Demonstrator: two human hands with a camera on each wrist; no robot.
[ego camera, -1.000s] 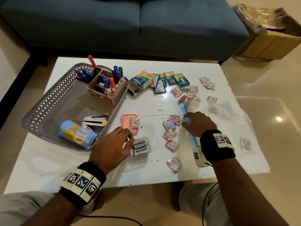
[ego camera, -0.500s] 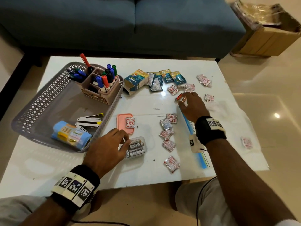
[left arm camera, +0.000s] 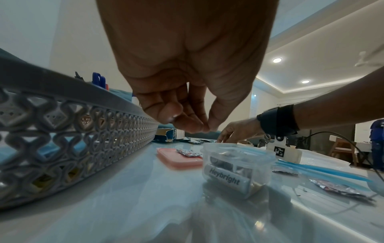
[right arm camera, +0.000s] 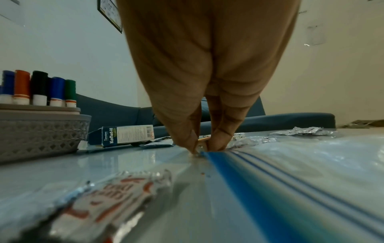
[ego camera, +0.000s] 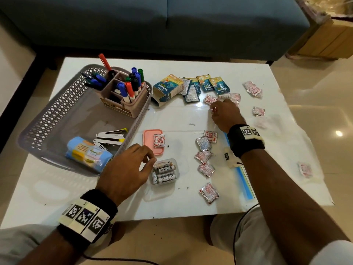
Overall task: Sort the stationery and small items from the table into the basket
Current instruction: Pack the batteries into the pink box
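Observation:
My right hand (ego camera: 214, 111) reaches to the far end of a clear zip bag (ego camera: 286, 150) lying flat on the white table. In the right wrist view its fingertips (right arm camera: 190, 144) pinch the end of the bag's blue seal strip (right arm camera: 270, 180), where something small and red shows. My left hand (ego camera: 150, 159) hovers by a clear box of batteries (ego camera: 165, 172), fingers loosely curled and holding nothing (left arm camera: 193, 126). The grey lattice basket (ego camera: 57, 104) stands at the left with a marker holder (ego camera: 124, 100), a stapler (ego camera: 110, 138) and a blue roll (ego camera: 87, 153) inside.
A pink lid (ego camera: 150, 142) with one sachet on it lies beside the basket. Several silver-red sachets (ego camera: 209, 192) are scattered mid-table and at the back right. A Koflet box (ego camera: 168, 88) and teal packets sit at the back. A blue sofa (ego camera: 172, 25) lies beyond.
My right hand has slid along the blue seal strip from the middle of the bag to its far end. My left hand has stayed by the battery box.

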